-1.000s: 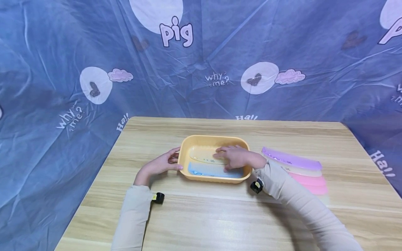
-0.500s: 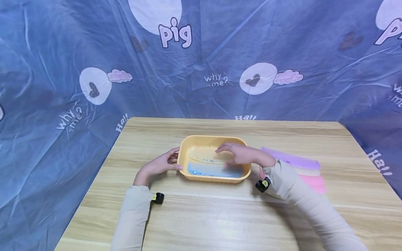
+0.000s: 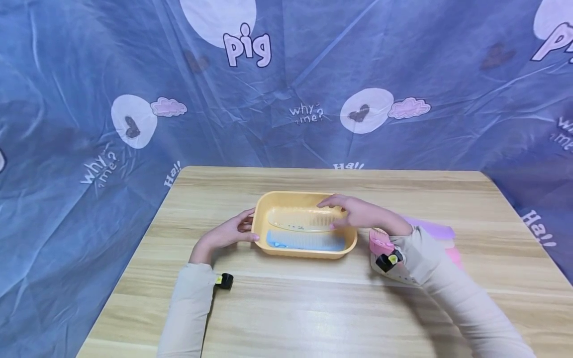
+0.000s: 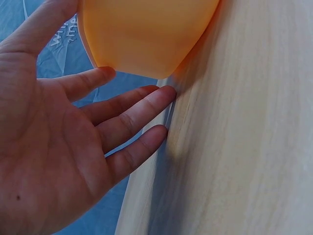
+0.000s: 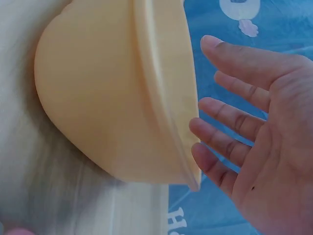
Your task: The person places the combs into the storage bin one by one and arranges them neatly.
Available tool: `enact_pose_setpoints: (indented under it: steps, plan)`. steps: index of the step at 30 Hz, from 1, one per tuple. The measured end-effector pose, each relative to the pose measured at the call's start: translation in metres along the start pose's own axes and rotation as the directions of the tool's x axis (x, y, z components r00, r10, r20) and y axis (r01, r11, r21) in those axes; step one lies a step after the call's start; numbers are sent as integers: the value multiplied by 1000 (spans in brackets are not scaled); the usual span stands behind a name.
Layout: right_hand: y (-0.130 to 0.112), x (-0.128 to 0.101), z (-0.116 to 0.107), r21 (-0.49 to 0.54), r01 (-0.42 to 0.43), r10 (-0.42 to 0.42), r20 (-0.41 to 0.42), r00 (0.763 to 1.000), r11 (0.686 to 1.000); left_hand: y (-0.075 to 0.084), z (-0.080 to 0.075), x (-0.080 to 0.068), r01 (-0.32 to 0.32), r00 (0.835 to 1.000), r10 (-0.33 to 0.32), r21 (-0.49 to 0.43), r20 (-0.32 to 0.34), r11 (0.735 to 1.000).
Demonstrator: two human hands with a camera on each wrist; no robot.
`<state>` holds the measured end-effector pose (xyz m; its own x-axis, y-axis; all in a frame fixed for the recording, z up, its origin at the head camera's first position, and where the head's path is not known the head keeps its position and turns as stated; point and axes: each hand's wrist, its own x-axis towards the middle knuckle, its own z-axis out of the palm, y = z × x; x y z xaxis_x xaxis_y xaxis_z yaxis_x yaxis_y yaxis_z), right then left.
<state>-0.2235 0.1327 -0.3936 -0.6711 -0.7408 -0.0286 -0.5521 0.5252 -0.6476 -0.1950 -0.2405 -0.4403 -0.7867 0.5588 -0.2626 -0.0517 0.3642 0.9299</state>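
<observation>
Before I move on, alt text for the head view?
A person's left hand touches one end of a yellow tub holding a clear comb and a blue comb; the right hand is over the other. A pink comb and a purple comb lie farther right.

The person's arms [image 3: 187, 303] stretched forward, the left hand [image 3: 227, 233] with fingers spread, the right hand [image 3: 358, 215] with fingers loosely extended.

A tray [image 3: 309, 255] stands on the worktop [image 3: 291, 313], combs [image 3: 309, 240] inside it, other combs [image 3: 436, 229] to its right, a curtain [image 3: 268, 134] behind it.
</observation>
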Motion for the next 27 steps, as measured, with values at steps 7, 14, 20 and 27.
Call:
enact_pose_setpoints:
  steps: [7,14,20,27]
  plan:
    - [4,-15,-14,26,-61,62,-47,997,998,0,-1,0,12,1000,-12,8,-7,1000]
    - [14,-37,-34,-25,-107,104,-87,991,994,0,0,1,17,1000,-16,25,-10,1000]
    - [18,-61,-51,-15,-133,130,-132,983,991,-1,1,1,2,1000,-2,19,-4,1000]
    - [25,-86,-65,-35,-145,136,-191,972,989,-2,1,1,-5,1000,5,7,0,1000]
